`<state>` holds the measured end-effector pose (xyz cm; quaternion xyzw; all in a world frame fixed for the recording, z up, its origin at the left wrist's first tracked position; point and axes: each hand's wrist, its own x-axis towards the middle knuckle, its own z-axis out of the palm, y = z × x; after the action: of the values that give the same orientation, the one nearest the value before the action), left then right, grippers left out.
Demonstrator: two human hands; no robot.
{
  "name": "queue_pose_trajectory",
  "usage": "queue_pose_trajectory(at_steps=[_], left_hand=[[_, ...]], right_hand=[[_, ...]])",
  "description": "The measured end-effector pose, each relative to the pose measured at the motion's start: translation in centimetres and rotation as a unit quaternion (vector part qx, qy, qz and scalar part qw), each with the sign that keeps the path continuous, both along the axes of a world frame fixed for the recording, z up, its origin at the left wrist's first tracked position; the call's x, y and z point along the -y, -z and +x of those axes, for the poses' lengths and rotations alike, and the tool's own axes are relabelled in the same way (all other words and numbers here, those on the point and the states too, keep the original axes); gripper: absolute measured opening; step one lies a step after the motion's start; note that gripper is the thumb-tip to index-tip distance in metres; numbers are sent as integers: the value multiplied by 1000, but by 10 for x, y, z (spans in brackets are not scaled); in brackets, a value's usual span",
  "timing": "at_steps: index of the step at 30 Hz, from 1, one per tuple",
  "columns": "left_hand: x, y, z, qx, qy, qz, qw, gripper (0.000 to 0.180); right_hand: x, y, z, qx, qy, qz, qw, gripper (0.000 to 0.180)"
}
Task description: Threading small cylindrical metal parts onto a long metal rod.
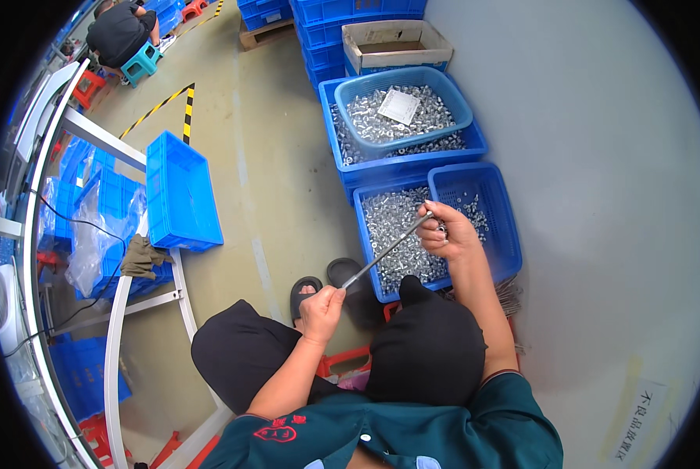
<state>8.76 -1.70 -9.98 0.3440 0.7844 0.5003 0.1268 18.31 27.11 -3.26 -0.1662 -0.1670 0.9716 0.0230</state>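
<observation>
A long thin metal rod (387, 252) slants between my two hands above my knees. My left hand (321, 314) is closed round its lower end. At the upper end, my right hand (447, 230) has thumb and forefinger on the rod, and small shiny metal pieces show in its curled fingers. Just beneath that hand stands a blue crate (363, 242) full of small silvery metal fittings (397, 223). A blue basket (500, 223) with fewer small metal pieces (475, 217) sits over the crate's right side.
Farther off, a light-blue basket (463, 117) of metal parts with a paper slip rests on another blue crate (479, 146). Behind it is a cardboard box (436, 56). At left, an open blue bin (182, 195) adjoins a white frame (116, 344). Thin metal rods (508, 297) lie by the wall.
</observation>
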Motion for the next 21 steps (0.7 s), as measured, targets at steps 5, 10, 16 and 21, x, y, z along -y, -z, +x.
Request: queue_pose_trajectory(at_steps=[5,10,16,21], left_hand=[[1,0,-2,-77,-24,-11,997,31],[-4,-8,4,14,14,2,1000,29],[-3,1,1,-25,11,3,1000,33],[-12,-5,3,163,61,8,985,35]], right_hand=[[3,-15,2,66,29,131,989,14],[-2,-2,8,-33,-20,-15,999,18],[5,-13,3,77,22,110,991,17],[14,-9,5,6,60,61,996,24]])
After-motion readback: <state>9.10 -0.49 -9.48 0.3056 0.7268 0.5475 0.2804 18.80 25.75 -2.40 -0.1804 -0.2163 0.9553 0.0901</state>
